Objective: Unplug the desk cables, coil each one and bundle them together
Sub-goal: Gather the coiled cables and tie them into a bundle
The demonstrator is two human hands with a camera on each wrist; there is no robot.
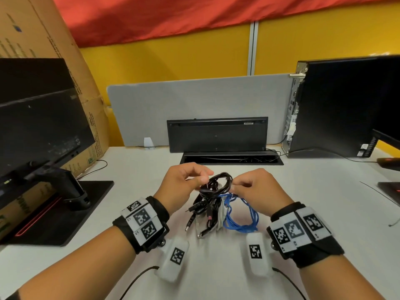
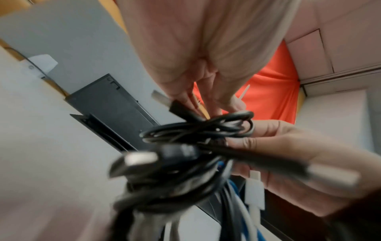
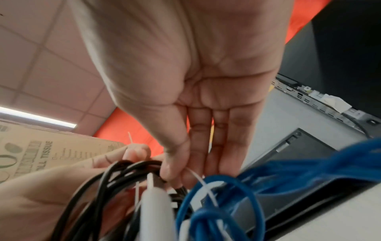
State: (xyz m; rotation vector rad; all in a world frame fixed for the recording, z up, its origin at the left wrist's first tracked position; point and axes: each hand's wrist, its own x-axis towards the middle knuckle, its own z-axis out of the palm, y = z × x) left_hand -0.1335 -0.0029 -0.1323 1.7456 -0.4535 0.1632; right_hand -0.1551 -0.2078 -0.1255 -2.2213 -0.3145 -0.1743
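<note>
Just above the white desk point(image 1: 303, 213) I hold a bundle of coiled cables between both hands. Its black coil point(image 1: 218, 182) point(image 2: 198, 130) point(image 3: 123, 171) sits on top, the blue cable point(image 1: 242, 221) point(image 3: 222, 203) hangs low on the right, and white cables point(image 1: 219, 215) and USB plugs point(image 2: 140, 159) dangle between them. A white zip tie point(image 3: 206, 187) runs through the bundle. My right hand point(image 1: 236, 185) point(image 3: 177, 172) pinches the tie between thumb and fingers. My left hand point(image 1: 200, 180) point(image 2: 206, 106) pinches the tie's tail point(image 2: 244, 93) beside the black coil.
A black keyboard point(image 1: 216, 135) leans on the grey partition behind an open cable slot point(image 1: 231, 158). A monitor point(image 1: 39, 126) and a cardboard box point(image 1: 43, 35) stand on the left, a PC tower point(image 1: 346, 105) on the right. Thin wires point(image 1: 378, 191) trail over the desk at the right.
</note>
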